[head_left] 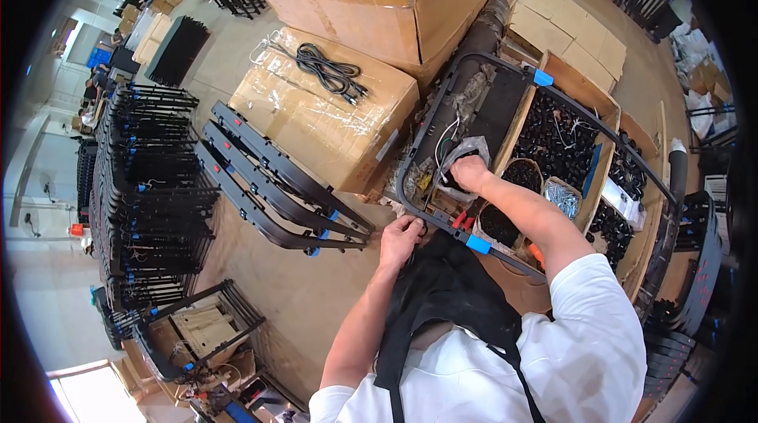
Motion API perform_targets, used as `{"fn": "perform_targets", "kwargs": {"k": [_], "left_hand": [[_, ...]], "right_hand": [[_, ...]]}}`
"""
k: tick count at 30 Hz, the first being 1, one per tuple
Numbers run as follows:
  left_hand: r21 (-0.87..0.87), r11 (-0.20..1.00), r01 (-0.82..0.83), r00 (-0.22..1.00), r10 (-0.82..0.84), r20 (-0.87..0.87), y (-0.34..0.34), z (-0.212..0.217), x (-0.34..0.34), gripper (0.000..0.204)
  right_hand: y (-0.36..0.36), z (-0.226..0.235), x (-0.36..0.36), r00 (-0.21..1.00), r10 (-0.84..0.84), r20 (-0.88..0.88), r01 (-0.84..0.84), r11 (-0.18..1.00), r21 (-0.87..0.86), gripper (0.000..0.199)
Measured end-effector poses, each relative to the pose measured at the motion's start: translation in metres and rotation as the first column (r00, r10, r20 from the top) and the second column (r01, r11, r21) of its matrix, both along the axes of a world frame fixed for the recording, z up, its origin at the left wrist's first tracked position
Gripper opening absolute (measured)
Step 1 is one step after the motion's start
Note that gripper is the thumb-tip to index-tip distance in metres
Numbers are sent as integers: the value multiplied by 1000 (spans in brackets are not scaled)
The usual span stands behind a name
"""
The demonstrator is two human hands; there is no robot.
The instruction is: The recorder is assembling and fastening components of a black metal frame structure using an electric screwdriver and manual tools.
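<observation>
A black tubular frame with blue wraps lies across the workbench in front of me. Close by its near left corner is my left hand, its fingertips pinched together; whatever is between them is too small to name. My right hand reaches inside the frame's outline into a clear plastic bag. Its fingers are hidden in the bag, among dark contents. White and green wires run beside the bag. Red-handled pliers lie below it, near the frame's front bar.
Wooden bins of black plastic parts stand right, with a tub of silvery screws. A coiled black cable rests on a cardboard box at far left. Several black frame parts lean left of the bench, before stacked black frames.
</observation>
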State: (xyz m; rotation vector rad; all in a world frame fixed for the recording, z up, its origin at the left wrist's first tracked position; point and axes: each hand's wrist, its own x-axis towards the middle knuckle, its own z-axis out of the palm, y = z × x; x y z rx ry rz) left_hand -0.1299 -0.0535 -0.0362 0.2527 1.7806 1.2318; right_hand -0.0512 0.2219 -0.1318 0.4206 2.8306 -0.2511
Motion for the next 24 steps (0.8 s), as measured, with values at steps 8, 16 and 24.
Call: {"fn": "perform_targets", "kwargs": {"k": [8, 16, 24], "left_hand": [[52, 999, -13, 998, 10, 58, -4, -3, -7, 23], [94, 995, -31, 996, 22, 90, -3, -15, -9, 19], [78, 995, -62, 990, 52, 134, -6, -25, -12, 18]], "right_hand": [[18, 49, 3, 979, -196, -63, 163, 924, -345, 22], [34, 82, 10, 903, -401, 156, 401, 653, -642, 19], [-27, 132, 19, 935, -337, -112, 75, 496, -865, 21]]}}
